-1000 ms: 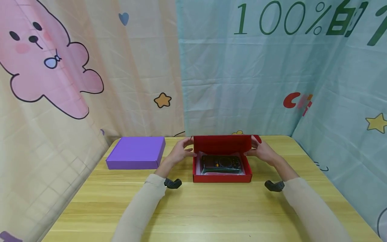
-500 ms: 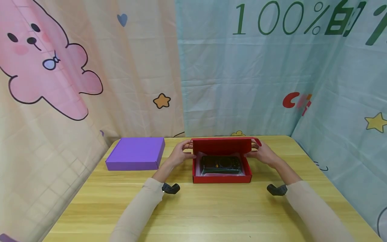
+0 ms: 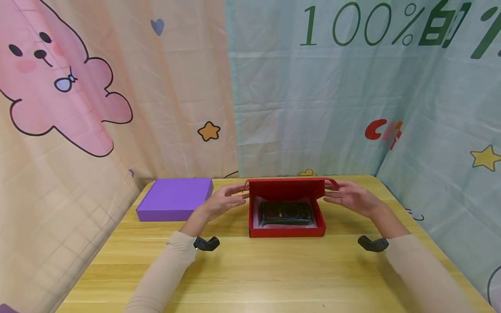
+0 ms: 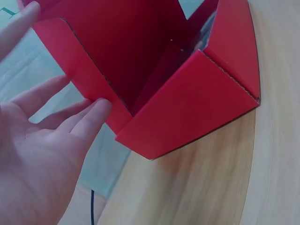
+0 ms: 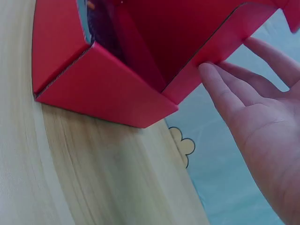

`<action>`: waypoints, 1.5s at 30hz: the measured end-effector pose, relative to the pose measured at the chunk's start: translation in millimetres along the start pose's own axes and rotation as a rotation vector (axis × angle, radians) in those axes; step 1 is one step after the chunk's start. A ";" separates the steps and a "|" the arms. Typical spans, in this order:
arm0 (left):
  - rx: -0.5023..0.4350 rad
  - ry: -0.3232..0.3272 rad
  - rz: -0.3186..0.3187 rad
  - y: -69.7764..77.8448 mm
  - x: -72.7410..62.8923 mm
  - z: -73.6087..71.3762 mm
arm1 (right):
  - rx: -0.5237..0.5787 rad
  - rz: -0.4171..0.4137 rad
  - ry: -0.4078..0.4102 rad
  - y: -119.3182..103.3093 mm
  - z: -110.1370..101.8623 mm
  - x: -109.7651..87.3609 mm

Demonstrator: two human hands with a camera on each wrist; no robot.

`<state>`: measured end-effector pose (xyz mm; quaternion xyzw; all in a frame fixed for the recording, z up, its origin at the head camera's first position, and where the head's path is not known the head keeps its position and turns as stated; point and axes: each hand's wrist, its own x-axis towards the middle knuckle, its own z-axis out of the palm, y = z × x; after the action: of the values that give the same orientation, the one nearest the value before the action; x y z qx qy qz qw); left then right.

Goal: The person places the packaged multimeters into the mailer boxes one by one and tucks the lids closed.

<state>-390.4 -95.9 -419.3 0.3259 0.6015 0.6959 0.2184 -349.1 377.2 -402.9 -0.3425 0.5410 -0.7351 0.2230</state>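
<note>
A red cardboard box stands on the table with its lid raised at the back. Inside lies a dark device in clear plastic; it resembles a multimeter, but its details are small. On the box's left, my left hand has its fingers stretched out, and in the left wrist view the fingertips touch the lid's side flap. My right hand mirrors this on the other side, fingertips against the right flap. Neither hand curls round the lid.
A closed purple box lies to the left, close by my left forearm. The wooden table ends just behind both boxes, where a printed curtain hangs. Each wrist wears a black camera mount.
Both hands have spread outward from the box sides, and their fingers have straightened. The raised lid has tilted slightly, showing more of its outer edge. The purple box stays put.
</note>
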 end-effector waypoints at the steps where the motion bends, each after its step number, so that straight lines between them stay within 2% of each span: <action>1: -0.049 -0.026 0.001 2.5 -2.7 0.1 | 0.054 -0.001 -0.037 -2.2 0.4 -1.0; 3: -0.121 -0.064 0.003 7.0 -7.1 0.9 | 0.095 0.002 -0.079 -6.0 2.8 -2.2; 5: -0.137 -0.073 0.000 11.7 -10.3 3.8 | 0.071 0.004 -0.079 -9.0 6.1 -3.1; 14: 0.028 0.027 -0.030 26.5 -13.1 21.3 | -0.216 0.052 0.115 -17.6 25.0 -1.8; 19: 0.071 0.047 -0.042 26.8 -13.4 24.1 | -0.297 0.079 0.155 -19.7 31.0 -1.9; 26: 0.131 0.038 -0.046 27.3 -14.7 26.2 | -0.343 0.086 0.144 -20.1 33.3 -4.3; 35: 0.262 0.036 -0.053 24.1 -21.2 24.6 | -0.448 0.127 0.133 -18.2 38.7 -9.6; 39: 0.263 0.035 -0.053 21.2 -22.9 23.3 | -0.491 0.142 0.136 -17.4 39.4 -11.5; 45: 0.252 0.029 -0.064 18.8 -23.9 23.8 | -0.493 0.149 0.137 -15.3 38.9 -14.4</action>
<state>-355.1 -99.5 -403.9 0.3211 0.6975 0.6121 0.1890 -309.8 367.1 -385.2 -0.2952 0.7412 -0.5842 0.1492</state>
